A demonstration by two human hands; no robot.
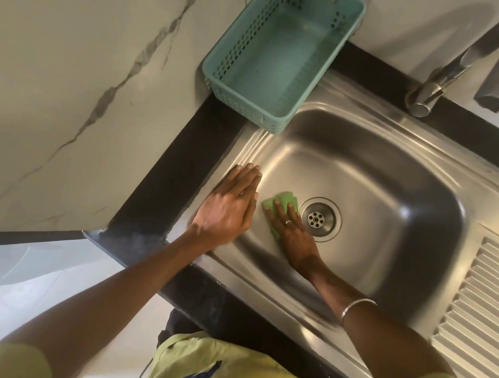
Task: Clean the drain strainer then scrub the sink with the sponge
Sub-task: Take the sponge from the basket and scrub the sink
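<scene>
Green sponge (280, 208) lies under our right hand (294, 235), fingers straight and pressing it flat on the sink (398, 191) floor — just left of the drain strainer (316, 219). Our left hand (228, 208) rests flat, fingers extended, on the sink's rim, holding nothing.

green sponge (281, 204) flat on steel sink (399, 188) floor, just left of round perforated drain strainer (319, 220)
</scene>
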